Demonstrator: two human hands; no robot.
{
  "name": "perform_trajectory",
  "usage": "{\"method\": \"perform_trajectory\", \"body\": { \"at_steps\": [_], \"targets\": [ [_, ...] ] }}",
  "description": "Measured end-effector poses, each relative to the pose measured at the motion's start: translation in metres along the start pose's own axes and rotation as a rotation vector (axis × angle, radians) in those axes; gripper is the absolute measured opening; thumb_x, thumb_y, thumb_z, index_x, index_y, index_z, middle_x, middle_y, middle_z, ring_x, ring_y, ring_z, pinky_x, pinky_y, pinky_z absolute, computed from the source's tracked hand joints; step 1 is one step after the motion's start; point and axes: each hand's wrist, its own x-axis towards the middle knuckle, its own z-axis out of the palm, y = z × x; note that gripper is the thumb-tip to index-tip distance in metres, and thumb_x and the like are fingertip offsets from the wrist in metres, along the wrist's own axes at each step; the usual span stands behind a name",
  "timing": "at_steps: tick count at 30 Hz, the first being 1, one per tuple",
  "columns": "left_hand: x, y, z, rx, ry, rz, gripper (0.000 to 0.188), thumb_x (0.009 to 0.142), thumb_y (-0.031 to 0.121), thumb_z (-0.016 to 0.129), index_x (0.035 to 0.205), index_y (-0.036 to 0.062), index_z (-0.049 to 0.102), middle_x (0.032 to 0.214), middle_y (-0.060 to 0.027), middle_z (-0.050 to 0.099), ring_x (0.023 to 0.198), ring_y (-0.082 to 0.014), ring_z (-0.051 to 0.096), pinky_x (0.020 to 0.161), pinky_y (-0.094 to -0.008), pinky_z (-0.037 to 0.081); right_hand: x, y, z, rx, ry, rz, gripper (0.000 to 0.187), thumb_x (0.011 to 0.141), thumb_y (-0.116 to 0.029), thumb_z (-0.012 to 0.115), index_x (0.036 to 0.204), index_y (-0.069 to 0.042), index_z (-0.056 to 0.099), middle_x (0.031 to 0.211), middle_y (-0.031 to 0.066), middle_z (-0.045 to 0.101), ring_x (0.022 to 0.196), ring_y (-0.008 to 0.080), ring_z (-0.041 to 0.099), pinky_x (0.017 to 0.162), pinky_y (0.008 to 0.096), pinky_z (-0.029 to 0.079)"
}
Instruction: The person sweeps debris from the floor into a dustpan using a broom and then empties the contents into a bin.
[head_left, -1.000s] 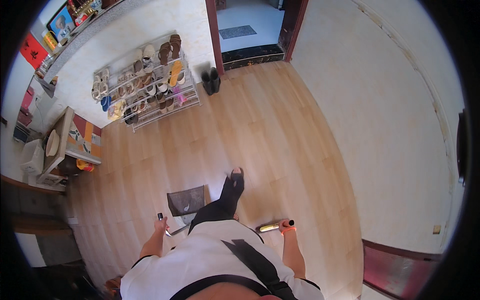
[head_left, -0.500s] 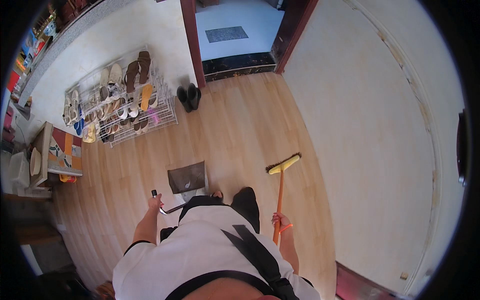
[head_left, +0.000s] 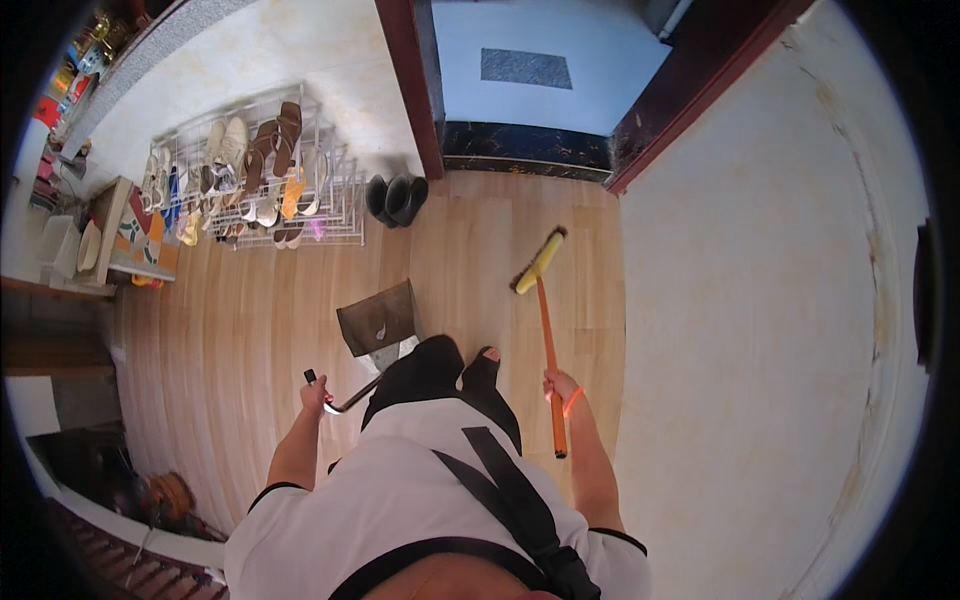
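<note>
Closed round the handle of a long-handled dustpan (head_left: 378,318), my left hand (head_left: 315,393) is at my left side. The dustpan's dark brown pan is just ahead of my feet, with a small light scrap inside it. My right hand (head_left: 562,385) grips the orange stick of a broom (head_left: 548,335), which has a yellow head and dark bristles. That broom head is ahead of me and to the right, tilted, near the wooden floor. The lower end of the stick sticks out behind my right hand.
A white wire shoe rack (head_left: 340,215) with several shoes stands along the far left wall, black boots (head_left: 397,200) beside it. Ahead is a doorway with a dark stone threshold (head_left: 525,150). A pale wall (head_left: 740,300) bounds the right side. A small cabinet (head_left: 140,232) is at left.
I have moved forward, toward the doorway. The broom head has swung forward and left, and its stick end now shows behind my right hand. The dustpan has moved along with me.
</note>
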Motion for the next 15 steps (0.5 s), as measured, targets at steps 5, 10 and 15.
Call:
{"method": "perform_trajectory", "body": {
  "at_steps": [5,10,15],
  "targets": [
    [-0.001,0.007,0.043,-0.094,0.098,-0.121,0.023,0.065,0.019,0.053,0.054,0.0033,0.039,0.042,-0.0058,0.037,0.032,-0.017,0.039,0.033,-0.0277,0.037,0.053,-0.095,0.033,-0.157,-0.11,0.046,0.012,0.073,-0.012,0.043,0.067,-0.006,0.034,0.05,0.0004,0.037,0.038,0.0061,0.035,0.032,0.017,0.033],
    [0.017,0.016,0.101,-0.128,0.163,-0.21,0.028,0.063,0.021,0.054,0.052,-0.0008,0.041,0.043,-0.0101,0.041,0.033,-0.0199,0.043,0.034,-0.029,0.038,0.125,-0.158,0.048,-0.323,-0.198,0.193,0.012,0.072,-0.011,0.043,0.068,-0.006,0.034,0.05,0.001,0.037,0.037,0.0067,0.035,0.032,0.0185,0.032],
    [-0.001,0.036,0.13,-0.097,0.252,-0.293,0.029,0.062,0.022,0.055,0.052,-0.0002,0.041,0.042,-0.0095,0.041,0.033,-0.0194,0.042,0.033,-0.0291,0.038,0.157,-0.224,0.087,-0.709,-0.278,0.197,0.012,0.07,-0.011,0.045,0.068,-0.003,0.036,0.048,0.0026,0.037,0.037,0.0106,0.037,0.034,0.0223,0.033]
  ]
}}
